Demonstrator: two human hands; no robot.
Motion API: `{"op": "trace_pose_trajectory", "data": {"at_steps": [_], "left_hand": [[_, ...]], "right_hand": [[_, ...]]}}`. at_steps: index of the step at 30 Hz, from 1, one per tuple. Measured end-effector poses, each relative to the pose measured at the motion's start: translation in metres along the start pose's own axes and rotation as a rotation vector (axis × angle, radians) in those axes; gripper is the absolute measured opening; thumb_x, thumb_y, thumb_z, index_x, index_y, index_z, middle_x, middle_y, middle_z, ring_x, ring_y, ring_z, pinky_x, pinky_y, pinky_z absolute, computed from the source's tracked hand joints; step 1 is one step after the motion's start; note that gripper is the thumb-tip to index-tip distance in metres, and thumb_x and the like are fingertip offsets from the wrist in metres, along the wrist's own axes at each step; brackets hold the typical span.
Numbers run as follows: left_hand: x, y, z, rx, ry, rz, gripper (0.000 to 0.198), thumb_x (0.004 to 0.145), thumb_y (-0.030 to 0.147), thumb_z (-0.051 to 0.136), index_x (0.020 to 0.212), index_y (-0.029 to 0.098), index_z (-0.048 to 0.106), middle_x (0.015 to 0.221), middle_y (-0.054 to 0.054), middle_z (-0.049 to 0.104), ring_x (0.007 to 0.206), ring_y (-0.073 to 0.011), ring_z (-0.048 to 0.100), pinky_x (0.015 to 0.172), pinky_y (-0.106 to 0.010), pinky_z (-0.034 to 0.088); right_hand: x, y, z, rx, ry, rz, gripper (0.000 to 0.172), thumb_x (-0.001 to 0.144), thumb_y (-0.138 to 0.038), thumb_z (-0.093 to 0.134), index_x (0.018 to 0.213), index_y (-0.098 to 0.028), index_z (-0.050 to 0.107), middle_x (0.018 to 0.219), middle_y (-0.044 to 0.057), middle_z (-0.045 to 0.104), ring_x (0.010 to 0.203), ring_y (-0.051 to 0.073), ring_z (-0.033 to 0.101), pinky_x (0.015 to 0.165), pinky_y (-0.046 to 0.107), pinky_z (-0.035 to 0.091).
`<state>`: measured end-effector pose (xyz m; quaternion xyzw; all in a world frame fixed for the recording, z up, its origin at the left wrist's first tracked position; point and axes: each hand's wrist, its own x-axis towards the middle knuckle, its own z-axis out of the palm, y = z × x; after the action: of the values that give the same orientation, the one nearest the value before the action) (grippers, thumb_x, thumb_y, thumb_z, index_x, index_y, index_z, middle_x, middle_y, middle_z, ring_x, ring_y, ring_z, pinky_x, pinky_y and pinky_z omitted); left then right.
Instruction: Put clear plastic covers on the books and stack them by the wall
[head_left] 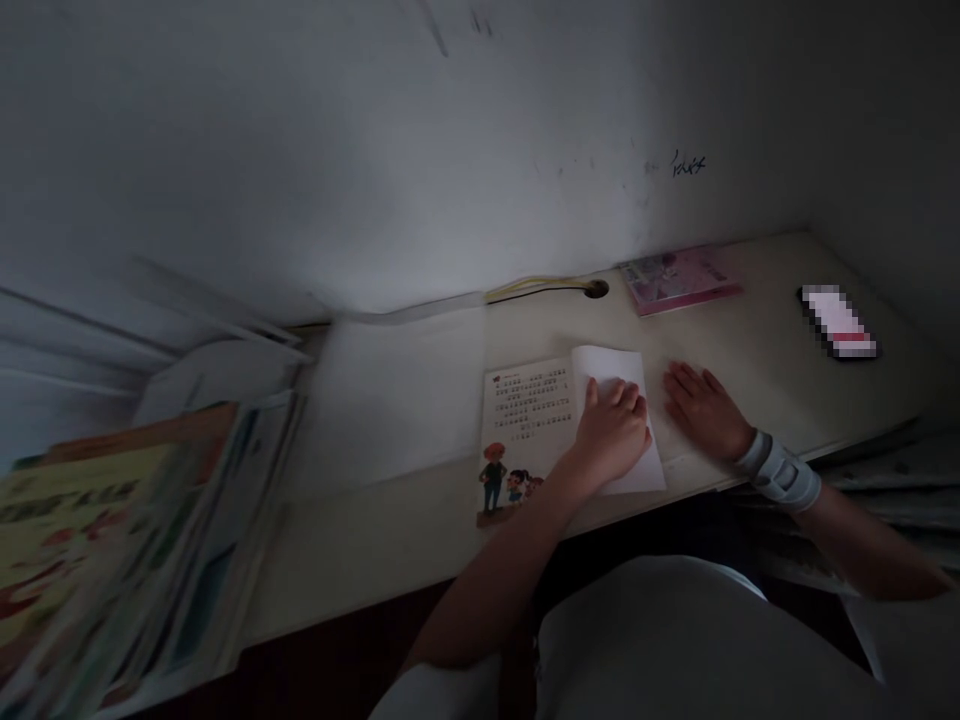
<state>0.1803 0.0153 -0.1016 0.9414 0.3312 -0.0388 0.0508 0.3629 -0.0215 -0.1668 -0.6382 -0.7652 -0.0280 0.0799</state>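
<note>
An open picture book (525,420) lies on the pale desk (757,330), its left page showing printed text and cartoon children. My left hand (613,432) lies across the white right page, palm down, fingers loosely curled on the paper. My right hand (701,410) rests flat on the desk just right of the book, fingers spread, holding nothing. A white band sits on that wrist (780,472).
A pink book (679,278) lies at the back of the desk by the wall. A pixelated flat object (838,320) sits at far right. A cable hole (596,289) is behind the book. A stack of books and papers (135,540) fills the left.
</note>
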Motion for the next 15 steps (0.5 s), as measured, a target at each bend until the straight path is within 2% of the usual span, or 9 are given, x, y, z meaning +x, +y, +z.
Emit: {"op": "trace_pose_trajectory", "data": {"at_steps": [4, 8, 12, 15], "left_hand": [[0.000, -0.003, 0.002, -0.036, 0.002, 0.046, 0.035, 0.090, 0.026, 0.037, 0.116, 0.014, 0.057, 0.133, -0.014, 0.052, 0.126, -0.0297, 0.041, 0.105, -0.063, 0.022], [0.005, -0.003, 0.010, -0.074, 0.019, 0.068, 0.035, 0.090, 0.027, 0.039, 0.119, 0.016, 0.055, 0.136, -0.012, 0.048, 0.129, -0.0292, 0.038, 0.106, -0.062, 0.020], [0.014, 0.000, 0.022, -0.060, 0.098, 0.020, 0.038, 0.091, 0.028, 0.037, 0.122, 0.015, 0.053, 0.140, -0.012, 0.045, 0.133, -0.0290, 0.032, 0.108, -0.060, 0.017], [0.022, 0.001, 0.029, -0.039, 0.139, -0.021, 0.040, 0.090, 0.029, 0.040, 0.126, 0.013, 0.049, 0.142, -0.014, 0.041, 0.134, -0.0297, 0.030, 0.109, -0.060, 0.017]], "right_hand": [[-0.003, 0.002, 0.001, 0.054, 0.066, 0.012, 0.044, 0.095, -0.025, 0.027, 0.134, -0.017, 0.047, 0.138, 0.012, 0.048, 0.131, 0.023, 0.040, 0.106, 0.046, 0.032], [-0.004, 0.006, 0.004, 0.120, 0.122, -0.035, 0.045, 0.095, -0.025, 0.027, 0.134, -0.012, 0.046, 0.139, 0.016, 0.046, 0.133, 0.026, 0.037, 0.103, 0.048, 0.037], [-0.004, 0.011, 0.005, 0.137, 0.113, -0.119, 0.044, 0.095, -0.029, 0.030, 0.130, -0.010, 0.050, 0.137, 0.018, 0.047, 0.134, 0.028, 0.035, 0.103, 0.049, 0.038], [-0.013, 0.012, 0.002, 0.102, 0.080, -0.168, 0.050, 0.093, -0.040, 0.039, 0.130, -0.008, 0.050, 0.138, 0.022, 0.044, 0.134, 0.030, 0.033, 0.103, 0.049, 0.036]]}}
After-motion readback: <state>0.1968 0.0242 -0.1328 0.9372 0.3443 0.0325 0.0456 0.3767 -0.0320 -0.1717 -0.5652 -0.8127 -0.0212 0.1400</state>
